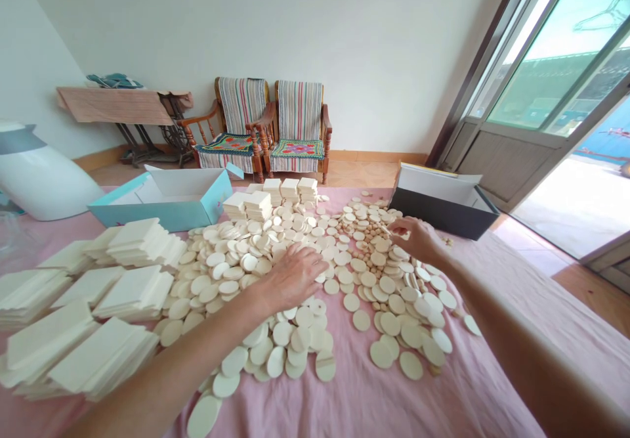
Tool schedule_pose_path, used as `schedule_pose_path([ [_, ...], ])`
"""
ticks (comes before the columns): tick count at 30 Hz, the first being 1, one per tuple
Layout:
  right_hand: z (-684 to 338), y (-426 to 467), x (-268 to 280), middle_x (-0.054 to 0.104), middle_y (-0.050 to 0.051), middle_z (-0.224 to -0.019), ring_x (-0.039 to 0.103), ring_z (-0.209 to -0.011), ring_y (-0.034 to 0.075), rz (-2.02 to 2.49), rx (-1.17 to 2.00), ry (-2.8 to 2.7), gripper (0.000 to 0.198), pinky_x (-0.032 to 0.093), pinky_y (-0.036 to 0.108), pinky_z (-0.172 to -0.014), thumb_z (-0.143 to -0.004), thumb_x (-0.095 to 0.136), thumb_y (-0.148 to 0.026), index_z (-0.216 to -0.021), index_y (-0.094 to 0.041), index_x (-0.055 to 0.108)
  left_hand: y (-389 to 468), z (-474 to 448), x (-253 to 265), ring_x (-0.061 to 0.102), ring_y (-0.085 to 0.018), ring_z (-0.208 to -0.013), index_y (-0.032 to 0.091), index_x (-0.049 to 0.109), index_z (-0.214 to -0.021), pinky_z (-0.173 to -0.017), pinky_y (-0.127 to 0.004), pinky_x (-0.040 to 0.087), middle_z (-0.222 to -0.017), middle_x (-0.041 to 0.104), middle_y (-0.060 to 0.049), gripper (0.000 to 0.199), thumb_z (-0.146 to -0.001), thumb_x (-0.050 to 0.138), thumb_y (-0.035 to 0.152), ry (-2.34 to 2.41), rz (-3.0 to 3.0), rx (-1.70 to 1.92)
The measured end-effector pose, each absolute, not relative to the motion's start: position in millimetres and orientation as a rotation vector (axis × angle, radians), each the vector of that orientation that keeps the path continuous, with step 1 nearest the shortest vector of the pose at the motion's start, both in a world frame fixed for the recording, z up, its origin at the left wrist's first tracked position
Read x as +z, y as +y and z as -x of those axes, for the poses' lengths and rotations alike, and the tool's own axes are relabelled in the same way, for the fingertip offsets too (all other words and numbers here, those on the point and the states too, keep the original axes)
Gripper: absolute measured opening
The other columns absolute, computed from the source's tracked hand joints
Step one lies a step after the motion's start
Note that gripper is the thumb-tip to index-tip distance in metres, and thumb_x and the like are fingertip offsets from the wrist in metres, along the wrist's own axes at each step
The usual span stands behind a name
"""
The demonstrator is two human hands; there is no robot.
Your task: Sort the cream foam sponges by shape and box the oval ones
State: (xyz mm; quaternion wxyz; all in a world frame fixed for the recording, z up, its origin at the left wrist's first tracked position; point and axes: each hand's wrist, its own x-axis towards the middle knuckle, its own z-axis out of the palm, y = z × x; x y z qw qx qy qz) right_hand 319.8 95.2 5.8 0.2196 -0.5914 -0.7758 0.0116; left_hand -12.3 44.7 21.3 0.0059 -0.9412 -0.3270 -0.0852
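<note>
Many pale round wooden discs (361,320) are spread in heaps over a pink cloth. My left hand (295,275) lies palm down over the middle of the heap, its fingers slightly bent and apart; what is under the palm is hidden. At the right side of the heap, my right hand (417,238) is closed in a pinch, with a thin pale piece at the fingertips that looks like a disc seen edge-on. Small tan wooden beads (358,236) lie among the discs between both hands.
Stacks of square wooden pieces (132,290) stand at the left, and smaller square stacks (290,190) at the back. Behind the discs are an open light-blue box (147,213) and a black box (443,213). A white jug (46,175) stands far left.
</note>
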Motion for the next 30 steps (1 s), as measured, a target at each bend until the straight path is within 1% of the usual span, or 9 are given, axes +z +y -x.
schedule_pose_path([
  [3,-294.5,78.4,14.1,0.064,0.008,-0.105,0.056,-0.098,0.023,1.412,0.130,-2.453,0.033,0.042,0.035,-0.087,-0.077,0.061,-0.030,-0.108,-0.022,0.066,45.0,14.0,20.9,0.055,-0.022,-0.104,0.020,0.062,-0.095,-0.097,-0.041,0.036,-0.100,0.063,-0.006,0.012,-0.086,0.057,0.025,-1.076,2.876,-0.265],
  [5,-281.3,70.3,16.8,0.063,0.009,-0.107,0.054,-0.101,0.023,1.392,0.103,-2.549,0.031,0.041,0.036,-0.089,-0.079,0.060,-0.028,-0.108,-0.020,0.066,44.4,16.5,19.8,0.054,-0.023,-0.106,0.019,0.062,-0.095,-0.097,-0.042,0.036,-0.101,0.063,-0.007,0.012,-0.086,0.057,0.025,-1.084,2.839,-0.301],
  [8,-270.1,65.4,15.1,0.063,0.010,-0.098,0.056,-0.093,0.020,1.469,0.063,-2.554,0.018,0.042,0.032,-0.084,-0.082,0.053,-0.018,-0.090,-0.016,0.069,40.8,21.8,18.7,0.053,-0.024,-0.110,0.019,0.062,-0.100,-0.099,-0.044,0.036,-0.106,0.063,-0.008,0.017,-0.086,0.059,0.028,-1.098,2.820,-0.386],
  [10,-268.4,66.3,11.9,0.062,0.010,-0.094,0.057,-0.089,0.018,1.486,0.062,-2.526,0.020,0.041,0.029,-0.082,-0.083,0.048,-0.013,-0.083,-0.015,0.068,36.7,26.3,19.4,0.053,-0.025,-0.110,0.019,0.061,-0.100,-0.099,-0.044,0.037,-0.107,0.063,-0.008,0.018,-0.086,0.059,0.030,-1.132,2.813,-0.441],
  [18,-254.7,79.0,19.7,0.061,0.005,-0.071,0.054,-0.070,0.014,1.505,0.165,-2.256,0.020,0.041,0.026,-0.067,-0.082,0.050,-0.018,-0.070,-0.015,0.065,21.2,43.4,20.3,0.051,-0.024,-0.116,0.020,0.061,-0.107,-0.105,-0.046,0.036,-0.117,0.061,-0.007,0.022,-0.085,0.058,0.023,-1.250,2.749,-0.677],
  [20,-237.1,81.1,27.3,0.064,0.004,-0.075,0.055,-0.067,0.013,1.389,0.361,-2.236,0.019,0.042,0.024,-0.064,-0.083,0.051,-0.023,-0.077,-0.015,0.067,19.8,45.2,17.5,0.050,-0.024,-0.117,0.019,0.059,-0.112,-0.105,-0.046,0.036,-0.119,0.060,-0.007,0.027,-0.086,0.057,0.023,-1.269,2.740,-0.707],
  [23,-213.7,93.3,37.5,0.067,0.005,-0.092,0.058,-0.066,0.011,1.206,0.576,-2.230,0.025,0.044,0.022,-0.061,-0.086,0.050,-0.031,-0.099,-0.018,0.067,18.8,46.3,13.4,0.049,-0.024,-0.118,0.018,0.055,-0.119,-0.105,-0.046,0.038,-0.122,0.059,-0.009,0.033,-0.086,0.056,0.022,-1.299,2.720,-0.764],
  [27,-211.3,139.5,37.4,0.067,0.010,-0.094,0.061,-0.075,0.015,1.501,0.164,-2.170,0.026,0.045,0.027,-0.073,-0.087,0.047,-0.029,-0.094,-0.014,0.068,18.8,46.3,11.7,0.050,-0.023,-0.115,0.018,0.055,-0.115,-0.103,-0.044,0.040,-0.118,0.060,-0.008,0.028,-0.086,0.055,0.021,-1.321,2.713,-0.833],
  [30,-221.9,184.6,24.0,0.064,0.018,-0.111,0.057,-0.104,0.027,1.833,-0.030,-2.141,0.044,0.040,0.038,-0.091,-0.086,0.050,-0.043,-0.114,-0.011,0.062,18.7,45.8,11.8,0.051,-0.023,-0.115,0.019,0.056,-0.112,-0.103,-0.045,0.041,-0.116,0.061,-0.007,0.026,-0.086,0.055,0.021,-1.297,2.714,-0.864],
])
